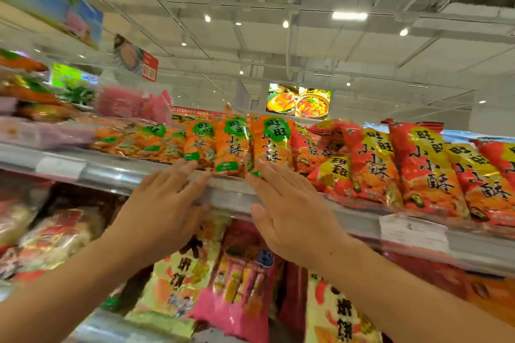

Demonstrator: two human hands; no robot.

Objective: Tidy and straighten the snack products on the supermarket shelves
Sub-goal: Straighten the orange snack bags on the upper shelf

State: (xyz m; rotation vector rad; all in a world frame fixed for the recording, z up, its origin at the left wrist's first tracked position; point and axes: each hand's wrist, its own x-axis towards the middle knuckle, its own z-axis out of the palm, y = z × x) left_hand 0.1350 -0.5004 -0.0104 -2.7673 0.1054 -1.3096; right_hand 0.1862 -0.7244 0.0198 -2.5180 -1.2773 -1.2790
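Orange snack bags with green labels (231, 142) stand in a row on the top shelf (111, 172), just above my hands. My left hand (164, 203) reaches up with straight fingers, its fingertips touching the bottom of an orange bag at the shelf edge. My right hand (289, 209) is also flat and spread, fingertips against the lower edge of the rightmost orange bag (271, 145). Red and yellow snack bags (418, 170) lean in a row to the right on the same shelf. Neither hand holds anything.
Below the shelf edge hang yellow cracker bags (178, 284) and a pink packet (237, 287). A white price tag (412, 231) sits on the shelf rail at right. Blurred orange and pink packs (36, 108) pile at far left. Ceiling lights and a food sign (298, 101) lie beyond.
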